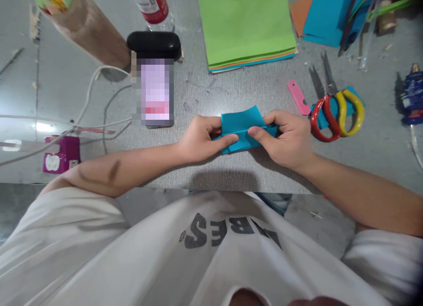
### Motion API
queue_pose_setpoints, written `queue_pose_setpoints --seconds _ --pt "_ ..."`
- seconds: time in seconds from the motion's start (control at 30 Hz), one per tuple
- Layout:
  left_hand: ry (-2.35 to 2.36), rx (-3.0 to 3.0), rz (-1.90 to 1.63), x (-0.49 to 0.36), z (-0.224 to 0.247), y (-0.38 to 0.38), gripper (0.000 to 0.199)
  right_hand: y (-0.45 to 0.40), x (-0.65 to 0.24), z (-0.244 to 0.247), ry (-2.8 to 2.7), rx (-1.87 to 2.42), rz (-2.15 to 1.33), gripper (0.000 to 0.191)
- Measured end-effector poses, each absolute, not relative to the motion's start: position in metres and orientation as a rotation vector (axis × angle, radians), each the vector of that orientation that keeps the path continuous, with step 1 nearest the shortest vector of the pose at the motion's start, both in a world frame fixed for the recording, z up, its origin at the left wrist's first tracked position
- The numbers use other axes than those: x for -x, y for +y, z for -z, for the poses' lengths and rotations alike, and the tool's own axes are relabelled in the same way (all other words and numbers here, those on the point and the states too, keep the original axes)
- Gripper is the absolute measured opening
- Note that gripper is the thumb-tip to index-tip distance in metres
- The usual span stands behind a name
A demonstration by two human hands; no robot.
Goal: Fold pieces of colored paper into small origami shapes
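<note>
A small piece of blue paper [243, 123] is held between my two hands above the near part of the table, with a fold running across its width. My left hand [208, 138] pinches its left end, thumb on top and fingers behind. At the right end, my right hand [284, 136] grips it the same way, its thumb pressing near the crease. Just right of that hand lie scissors [335, 105] with one red and one yellow handle, partly over another blue paper piece [355, 94]. A pink cutter [298, 97] is beside the blades.
Stacked coloured sheets [247, 24], green on top, lie ahead. To the left are a phone [155, 90], a black case [153, 45], a bottle [153, 9], a cardboard tube [92, 28] and a purple plug adapter [62, 154] with white cables. A blue glue gun [413, 94] is far right.
</note>
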State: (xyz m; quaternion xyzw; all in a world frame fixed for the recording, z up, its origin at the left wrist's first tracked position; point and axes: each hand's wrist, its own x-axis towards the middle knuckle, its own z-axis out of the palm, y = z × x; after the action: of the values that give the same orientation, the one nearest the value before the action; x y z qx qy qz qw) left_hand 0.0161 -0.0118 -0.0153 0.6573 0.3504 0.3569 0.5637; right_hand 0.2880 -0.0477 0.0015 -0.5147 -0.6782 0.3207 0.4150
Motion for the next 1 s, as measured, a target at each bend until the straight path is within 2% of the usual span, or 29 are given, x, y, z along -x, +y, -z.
queue_pose_setpoints --seconds 0.17,0.3,0.43,0.57,0.67,0.7,0.8,0.83,0.87,1.0 --pt "0.800 -1.493 -0.935 -0.019 0.016 -0.008 0.064 -0.050 -0.291 -0.008 -1.709 1.297 -0.733 0.055" --pt "0.796 -1.553 -0.975 -0.017 0.014 -0.007 0.061 -0.049 -0.294 -0.010 -1.731 1.258 -0.817 0.048" --pt "0.761 -1.659 -0.987 -0.016 0.016 -0.009 0.043 -0.048 -0.294 -0.011 -1.765 1.215 -0.884 0.024" --pt "0.699 -1.791 -0.995 -0.016 0.016 -0.014 0.020 -0.053 -0.287 -0.008 -1.808 1.196 -0.884 0.024" --pt "0.657 -1.916 -1.074 -0.014 0.013 -0.015 0.009 -0.055 -0.283 -0.004 -1.797 1.118 -0.741 0.020" --pt "0.627 -1.981 -1.108 -0.013 0.013 -0.015 0.009 -0.055 -0.282 -0.003 -1.788 1.080 -0.688 0.026" --pt "0.456 -2.190 -1.176 -0.008 0.016 -0.011 0.016 -0.050 -0.284 -0.001 -1.797 0.996 -0.610 0.067" --pt "0.387 -2.239 -1.193 -0.007 0.019 -0.010 0.019 -0.049 -0.286 -0.001 -1.821 0.957 -0.604 0.072" --pt "0.328 -2.272 -1.208 -0.007 0.021 -0.008 0.022 -0.047 -0.288 -0.001 -1.861 0.915 -0.608 0.067" --pt "0.266 -2.326 -1.254 -0.007 0.025 -0.007 0.021 -0.043 -0.297 -0.003 -2.041 0.746 -0.658 0.026"
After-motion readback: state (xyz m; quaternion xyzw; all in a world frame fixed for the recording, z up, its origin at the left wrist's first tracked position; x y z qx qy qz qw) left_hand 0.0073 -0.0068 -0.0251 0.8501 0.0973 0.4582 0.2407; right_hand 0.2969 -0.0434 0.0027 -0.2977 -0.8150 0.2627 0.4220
